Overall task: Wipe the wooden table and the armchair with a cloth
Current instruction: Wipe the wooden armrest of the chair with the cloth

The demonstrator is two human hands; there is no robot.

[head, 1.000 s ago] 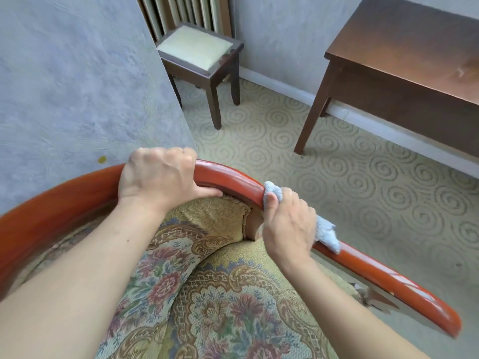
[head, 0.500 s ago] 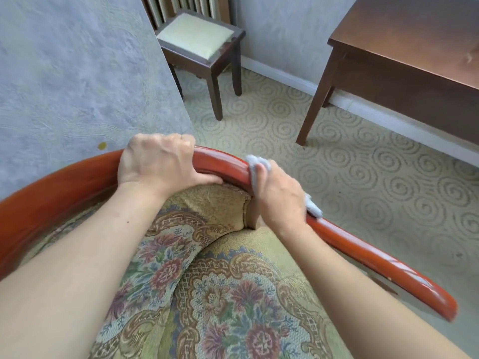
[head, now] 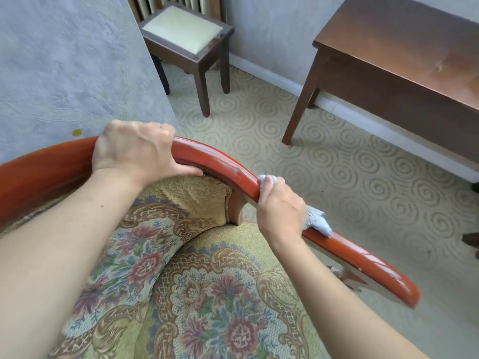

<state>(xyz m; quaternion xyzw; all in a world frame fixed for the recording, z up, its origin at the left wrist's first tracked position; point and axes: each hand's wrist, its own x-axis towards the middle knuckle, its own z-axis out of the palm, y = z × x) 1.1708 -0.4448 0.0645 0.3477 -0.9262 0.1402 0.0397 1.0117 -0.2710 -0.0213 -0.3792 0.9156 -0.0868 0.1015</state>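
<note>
Left hand [head: 134,149] curled over the armchair [head: 197,294] rail [head: 220,164], gripping it. Right hand [head: 281,211] wrapped round a cloth [head: 317,220], pressing it on the rail's right arm. Wooden table [head: 404,47] well apart, at upper right by the wall. Stool [head: 186,29] behind.

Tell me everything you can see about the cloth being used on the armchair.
The small pale blue fuzzy cloth is bunched up in the right hand, whose fingers curl round it and press it against the glossy reddish-orange wooden armrest rail of the armchair. One crumpled end pokes out above the fingers and a ragged end sticks out below the hand, lying on the rail. Most of it is hidden in the grip.
</note>
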